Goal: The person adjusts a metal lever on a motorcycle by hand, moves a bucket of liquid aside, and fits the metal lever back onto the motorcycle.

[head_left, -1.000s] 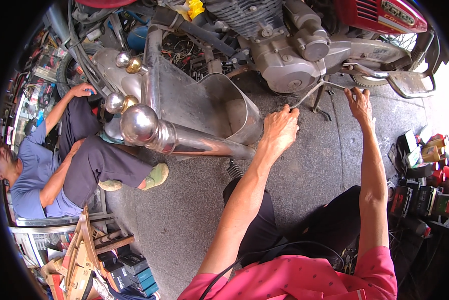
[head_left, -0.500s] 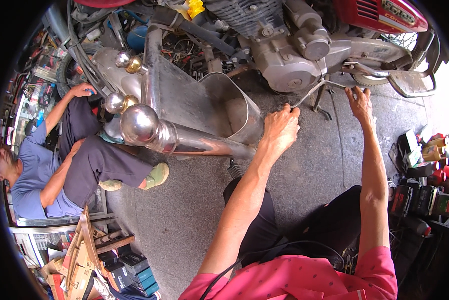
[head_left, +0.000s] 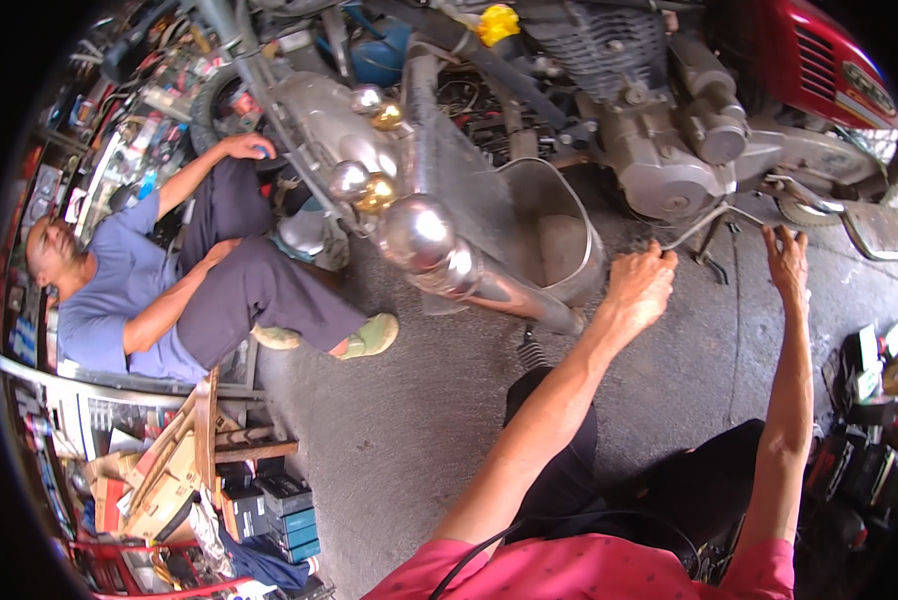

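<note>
My left hand [head_left: 641, 285] is closed around one end of a bent metal lever [head_left: 697, 229] just below the motorcycle's engine [head_left: 669, 180]. Its bend lies close against the lower edge of the round grey engine cover. At the lever's other end, my right hand [head_left: 788, 264] has its fingers curled down over the tip. Both forearms reach forward above my knees. I cannot make out whether the lever is fixed to the engine.
A silver metal guard with shiny ball ends [head_left: 416, 232] stands left of my left hand. Further left sits a person in a blue shirt [head_left: 134, 285]. Boxes and bottles [head_left: 869, 420] crowd the right side. A wooden stool [head_left: 209, 425] and cartons are at lower left.
The view has swung left, so the motorcycle, the guard and both hands appear further right and lower. My hands keep their places at the lever's two ends.
</note>
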Demonstrator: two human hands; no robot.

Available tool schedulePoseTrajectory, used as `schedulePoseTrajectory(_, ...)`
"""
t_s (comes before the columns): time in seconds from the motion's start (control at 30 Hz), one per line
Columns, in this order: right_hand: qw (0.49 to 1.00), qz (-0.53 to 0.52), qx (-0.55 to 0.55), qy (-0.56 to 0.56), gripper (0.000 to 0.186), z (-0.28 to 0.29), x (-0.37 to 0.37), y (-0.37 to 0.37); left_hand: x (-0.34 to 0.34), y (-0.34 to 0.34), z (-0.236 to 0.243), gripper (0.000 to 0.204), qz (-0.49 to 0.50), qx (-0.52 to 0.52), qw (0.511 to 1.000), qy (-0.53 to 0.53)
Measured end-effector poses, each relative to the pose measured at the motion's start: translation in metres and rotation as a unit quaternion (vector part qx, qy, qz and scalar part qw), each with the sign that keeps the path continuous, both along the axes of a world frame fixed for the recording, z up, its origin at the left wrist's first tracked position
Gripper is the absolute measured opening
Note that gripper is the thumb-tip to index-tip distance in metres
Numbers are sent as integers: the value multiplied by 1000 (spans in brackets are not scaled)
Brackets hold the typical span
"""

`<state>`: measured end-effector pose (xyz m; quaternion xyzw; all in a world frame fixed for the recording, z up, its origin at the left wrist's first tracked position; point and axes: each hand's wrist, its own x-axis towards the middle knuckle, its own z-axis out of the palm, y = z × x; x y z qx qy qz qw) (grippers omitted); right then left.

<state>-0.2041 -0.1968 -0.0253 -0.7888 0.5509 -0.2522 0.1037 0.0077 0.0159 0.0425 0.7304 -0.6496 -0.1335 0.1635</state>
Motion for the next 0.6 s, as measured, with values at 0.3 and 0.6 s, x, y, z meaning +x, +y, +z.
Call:
schedulePoseTrajectory(0.3, 1000, 15, -2, 12, 39, 2, 3, -1, 0, 1, -2, 31, 15, -4, 1000, -7)
schedulePoseTrajectory(0.6, 1000, 17, 7, 18, 41, 2, 2, -1, 0, 1, -8, 30, 16, -30, 999, -16)
